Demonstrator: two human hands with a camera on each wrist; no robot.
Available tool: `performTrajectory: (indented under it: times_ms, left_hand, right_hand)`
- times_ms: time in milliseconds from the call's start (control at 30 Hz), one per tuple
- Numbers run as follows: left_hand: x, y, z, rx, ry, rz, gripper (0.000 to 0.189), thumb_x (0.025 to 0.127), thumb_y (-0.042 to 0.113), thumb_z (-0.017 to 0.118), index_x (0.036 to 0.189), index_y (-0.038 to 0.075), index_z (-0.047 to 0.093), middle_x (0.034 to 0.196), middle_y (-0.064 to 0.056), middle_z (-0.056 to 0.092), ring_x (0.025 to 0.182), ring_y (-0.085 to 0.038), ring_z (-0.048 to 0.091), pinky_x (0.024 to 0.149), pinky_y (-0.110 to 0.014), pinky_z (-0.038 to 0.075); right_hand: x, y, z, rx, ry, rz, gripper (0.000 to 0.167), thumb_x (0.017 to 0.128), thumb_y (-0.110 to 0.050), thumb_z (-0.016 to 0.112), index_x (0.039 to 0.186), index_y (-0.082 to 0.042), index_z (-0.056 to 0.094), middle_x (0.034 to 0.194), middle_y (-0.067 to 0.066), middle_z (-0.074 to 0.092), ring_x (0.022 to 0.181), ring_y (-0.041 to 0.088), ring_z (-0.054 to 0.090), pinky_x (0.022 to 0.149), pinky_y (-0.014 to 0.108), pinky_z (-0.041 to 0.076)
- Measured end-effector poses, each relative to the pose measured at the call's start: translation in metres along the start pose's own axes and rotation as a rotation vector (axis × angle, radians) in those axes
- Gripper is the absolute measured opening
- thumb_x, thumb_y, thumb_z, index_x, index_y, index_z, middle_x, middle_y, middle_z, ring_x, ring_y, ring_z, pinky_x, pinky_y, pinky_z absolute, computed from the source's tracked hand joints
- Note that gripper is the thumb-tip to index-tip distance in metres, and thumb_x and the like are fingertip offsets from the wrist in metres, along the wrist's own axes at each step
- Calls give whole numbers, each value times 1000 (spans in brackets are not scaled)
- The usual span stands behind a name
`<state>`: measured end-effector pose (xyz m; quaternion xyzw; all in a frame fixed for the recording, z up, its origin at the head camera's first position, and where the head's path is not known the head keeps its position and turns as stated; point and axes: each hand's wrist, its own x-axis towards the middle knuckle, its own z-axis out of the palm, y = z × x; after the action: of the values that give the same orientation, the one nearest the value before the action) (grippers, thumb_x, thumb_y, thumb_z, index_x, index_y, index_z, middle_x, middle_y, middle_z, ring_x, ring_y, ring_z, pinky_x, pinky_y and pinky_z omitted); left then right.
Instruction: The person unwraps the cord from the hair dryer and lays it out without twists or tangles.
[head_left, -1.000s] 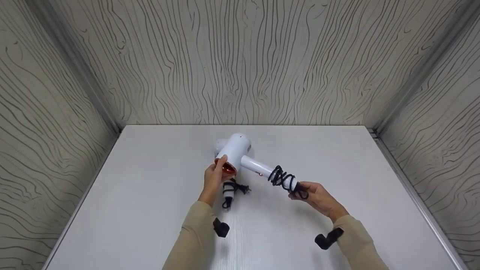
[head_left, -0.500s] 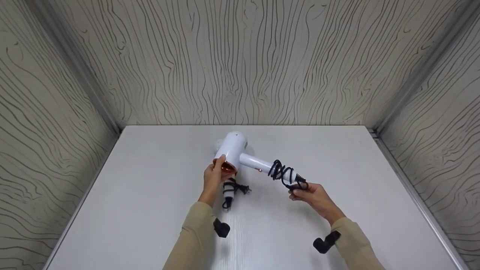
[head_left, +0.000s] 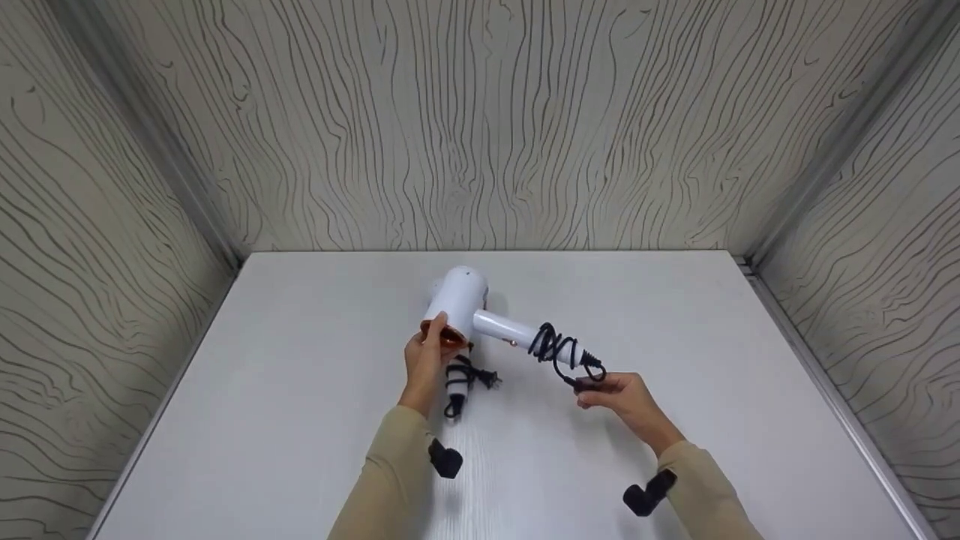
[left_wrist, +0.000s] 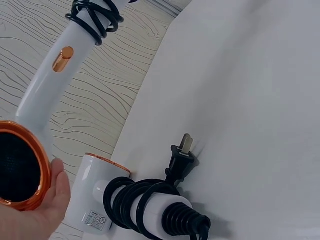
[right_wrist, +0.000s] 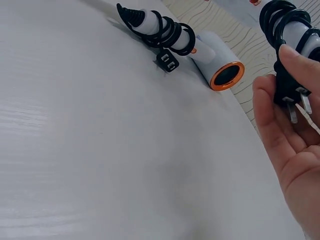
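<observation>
A white hair dryer (head_left: 459, 294) with an orange-rimmed nozzle is held up above the table, its handle slanting down to the right. My left hand (head_left: 424, 361) grips the nozzle end, thumb on top. Black cord (head_left: 551, 344) is wound round the handle's lower part. Between thumb and fingers my right hand (head_left: 626, 401) pinches the cord's black plug (right_wrist: 290, 86), whose metal prongs show in the right wrist view. A second white hair dryer (right_wrist: 216, 57) lies on the table behind the first, its own cord (left_wrist: 135, 202) wrapped round its handle and its plug (left_wrist: 180, 160) sticking out sideways.
The white table (head_left: 300, 420) extends to both sides of the hands. Wood-patterned panels (head_left: 480, 127) enclose it at the back and on both sides, with metal strips (head_left: 847, 420) along the edges.
The held dryer has shifted slightly left. My right hand has moved from the handle's end to the plug, drawing it a little down and away from the handle.
</observation>
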<state>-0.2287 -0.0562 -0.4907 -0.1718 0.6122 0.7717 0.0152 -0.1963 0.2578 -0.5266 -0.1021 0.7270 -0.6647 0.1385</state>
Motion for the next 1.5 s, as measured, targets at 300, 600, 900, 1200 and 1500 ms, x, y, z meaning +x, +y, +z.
performTrajectory:
  times_ms: [300, 600, 900, 1200, 1500]
  left_hand:
    - [0, -2, 2, -96, 24, 11, 73, 94, 44, 56, 141, -6, 30, 134, -24, 47, 104, -21, 63, 101, -39, 53]
    - [2, -3, 1, -116, 38, -1, 73, 94, 40, 58, 141, -6, 29, 135, -25, 46, 106, -23, 62, 102, -41, 53]
    - [3, -2, 0, -12, 66, 12, 70, 92, 44, 58, 138, -6, 38, 131, -23, 53, 99, -17, 65, 100, -38, 53]
    - [3, -1, 1, -14, 57, 38, 62, 92, 40, 60, 132, -6, 47, 125, -22, 59, 88, -11, 66, 90, -31, 57]
    - [2, -2, -1, 42, 7, 72, 60, 92, 39, 60, 131, -6, 48, 121, -22, 63, 86, -12, 68, 93, -35, 57]
  right_hand:
    - [-1, -7, 2, -36, -14, 6, 35, 81, -7, 74, 110, 10, 66, 86, -12, 75, 78, 3, 70, 77, 19, 59]
    - [-1, -27, -2, -88, -49, -88, 32, 84, -5, 71, 107, 15, 64, 86, -14, 73, 77, 1, 69, 75, 17, 58]
    - [1, -50, -11, -137, 30, -148, 35, 83, -3, 72, 106, 20, 60, 88, -15, 72, 77, 1, 69, 76, 16, 58]
    - [5, -60, -15, -92, 163, -201, 29, 81, 2, 72, 103, 18, 62, 84, -12, 72, 77, 3, 70, 76, 18, 59]
    - [11, -68, -19, -40, 345, -203, 28, 81, 3, 71, 101, 20, 59, 78, -8, 72, 73, 4, 69, 75, 18, 59]
